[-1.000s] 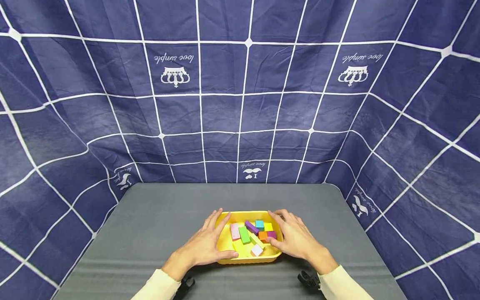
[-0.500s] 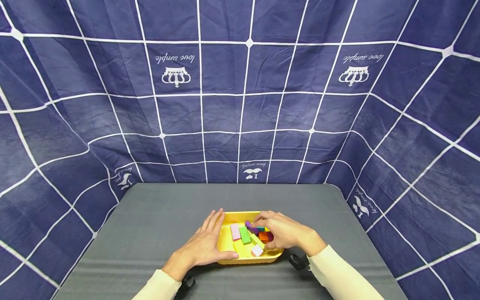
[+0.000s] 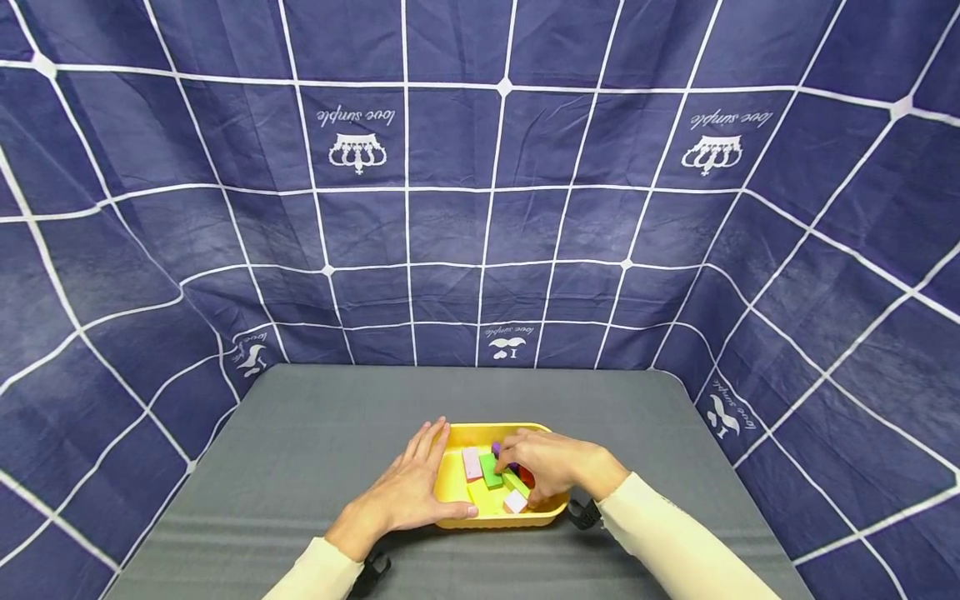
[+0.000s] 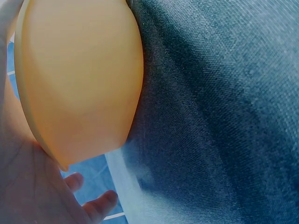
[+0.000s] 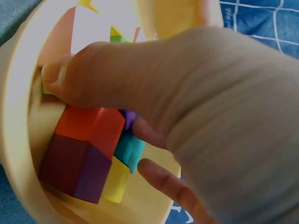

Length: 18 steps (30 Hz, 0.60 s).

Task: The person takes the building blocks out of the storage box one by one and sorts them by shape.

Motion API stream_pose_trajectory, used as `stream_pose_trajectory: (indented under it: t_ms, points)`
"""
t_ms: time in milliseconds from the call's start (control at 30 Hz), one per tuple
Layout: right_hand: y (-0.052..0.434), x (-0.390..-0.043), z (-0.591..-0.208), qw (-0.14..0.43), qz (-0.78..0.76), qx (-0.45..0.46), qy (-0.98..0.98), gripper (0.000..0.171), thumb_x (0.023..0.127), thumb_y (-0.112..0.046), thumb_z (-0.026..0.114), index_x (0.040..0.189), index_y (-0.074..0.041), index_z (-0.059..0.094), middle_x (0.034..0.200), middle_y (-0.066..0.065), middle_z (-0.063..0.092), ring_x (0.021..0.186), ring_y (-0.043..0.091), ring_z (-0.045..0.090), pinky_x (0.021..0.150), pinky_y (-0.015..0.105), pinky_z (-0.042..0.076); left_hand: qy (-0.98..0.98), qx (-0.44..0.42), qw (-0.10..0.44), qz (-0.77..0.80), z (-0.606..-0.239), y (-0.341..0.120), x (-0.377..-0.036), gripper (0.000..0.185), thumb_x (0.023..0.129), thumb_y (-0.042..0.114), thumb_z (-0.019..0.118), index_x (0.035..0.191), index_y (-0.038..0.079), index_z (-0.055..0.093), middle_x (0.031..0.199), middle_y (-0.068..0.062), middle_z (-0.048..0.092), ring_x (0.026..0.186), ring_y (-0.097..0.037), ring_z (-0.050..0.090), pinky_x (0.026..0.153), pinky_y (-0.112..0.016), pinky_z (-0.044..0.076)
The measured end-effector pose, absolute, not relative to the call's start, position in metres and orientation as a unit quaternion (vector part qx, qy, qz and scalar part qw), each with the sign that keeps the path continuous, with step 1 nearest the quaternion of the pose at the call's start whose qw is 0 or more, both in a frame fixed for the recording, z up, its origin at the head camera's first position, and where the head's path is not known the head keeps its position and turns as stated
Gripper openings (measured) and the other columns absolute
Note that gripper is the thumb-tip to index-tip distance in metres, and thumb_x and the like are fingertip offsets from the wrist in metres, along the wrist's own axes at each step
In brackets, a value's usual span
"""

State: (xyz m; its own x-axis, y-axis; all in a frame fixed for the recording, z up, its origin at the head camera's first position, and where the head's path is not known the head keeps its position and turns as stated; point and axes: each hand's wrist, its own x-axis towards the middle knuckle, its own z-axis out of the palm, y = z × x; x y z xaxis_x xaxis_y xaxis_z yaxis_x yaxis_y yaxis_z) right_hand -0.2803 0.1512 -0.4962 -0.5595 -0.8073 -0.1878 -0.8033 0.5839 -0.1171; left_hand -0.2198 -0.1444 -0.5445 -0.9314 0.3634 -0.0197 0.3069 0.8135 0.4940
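A yellow plastic tray (image 3: 498, 522) holds several coloured blocks. My left hand (image 3: 401, 492) rests along its left end, fingers straight at the far corner and thumb over the near rim. Inside the right half is my right hand (image 3: 551, 463), fingers bent downward. Its thumb and fingertips stand at opposite ends of a long yellow block (image 3: 515, 483); whether they grip it I cannot tell. Close by lie a green block (image 3: 491, 472), a pink block (image 3: 472, 463) and a white block (image 3: 515, 502). Under the palm are an orange block (image 5: 74, 123), a purple block (image 5: 70, 161) and a teal block (image 5: 129, 147).
The tray stands near the front of a grey cloth-covered table (image 3: 360, 408). A blue curtain (image 3: 450, 225) with white grid lines encloses the back and sides. A small yellow block (image 5: 116, 182) sits beside the teal one.
My right hand has left the tray's right rim and moved left and inward over the blocks, its fingers bending and covering the teal and purple ones. The left hand stays in place.
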Motion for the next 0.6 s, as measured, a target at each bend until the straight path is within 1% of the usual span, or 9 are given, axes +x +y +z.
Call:
stream_pose_trajectory:
  t_ms: [133, 200, 333, 500, 600]
  points:
    - [0.1487, -0.2813, -0.4983, 0.115, -0.002, -0.451, 0.885, 0.062, 0.084, -0.031, 0.108, 0.141, -0.03, 0.083, 0.149, -0.013, 0.076, 0.132, 0.011, 0.066, 0.119, 0.032, 0.057, 0.95, 0.177, 0.057, 0.252, -0.5432, -0.1441, -0.2197, 0.147, 0.083, 0.091, 0.082, 0.187, 0.008, 0.02, 0.198, -0.009, 0.016, 0.183, -0.042, 0.019, 0.133, -0.08, 0.038]
    - [0.1485, -0.2827, -0.5005, 0.113, -0.008, -0.449, 0.886, 0.061, 0.085, -0.032, 0.108, 0.141, -0.029, 0.083, 0.147, -0.013, 0.078, 0.131, 0.01, 0.066, 0.119, 0.032, 0.057, 0.95, 0.18, 0.054, 0.251, -0.5432, -0.1439, -0.2199, 0.147, 0.084, 0.091, 0.082, 0.187, 0.007, 0.02, 0.198, -0.01, 0.016, 0.183, -0.042, 0.019, 0.133, -0.079, 0.038]
    - [0.1487, -0.2827, -0.5012, 0.105, -0.023, -0.446, 0.889, 0.061, 0.086, -0.032, 0.107, 0.141, -0.024, 0.082, 0.145, -0.009, 0.078, 0.134, 0.01, 0.068, 0.122, 0.033, 0.057, 0.949, 0.18, 0.049, 0.253, -0.5441, -0.1442, -0.2204, 0.146, 0.083, 0.09, 0.083, 0.187, 0.008, 0.021, 0.197, -0.01, 0.018, 0.182, -0.043, 0.02, 0.134, -0.078, 0.038]
    - [0.1512, -0.2802, -0.5017, 0.108, -0.046, -0.444, 0.888, 0.059, 0.087, -0.03, 0.106, 0.14, -0.02, 0.08, 0.153, -0.001, 0.076, 0.143, 0.014, 0.069, 0.125, 0.036, 0.056, 0.949, 0.177, 0.054, 0.255, -0.546, -0.1445, -0.2188, 0.146, 0.084, 0.09, 0.083, 0.187, 0.008, 0.02, 0.197, -0.009, 0.017, 0.183, -0.042, 0.019, 0.136, -0.077, 0.036]
    - [0.1539, -0.2798, -0.5018, 0.099, -0.061, -0.447, 0.887, 0.057, 0.087, -0.026, 0.105, 0.138, -0.02, 0.081, 0.153, 0.0, 0.076, 0.139, 0.013, 0.07, 0.122, 0.034, 0.058, 0.948, 0.178, 0.049, 0.258, -0.5473, -0.1445, -0.2181, 0.145, 0.084, 0.089, 0.083, 0.187, 0.008, 0.021, 0.197, -0.01, 0.018, 0.182, -0.043, 0.021, 0.135, -0.077, 0.037]
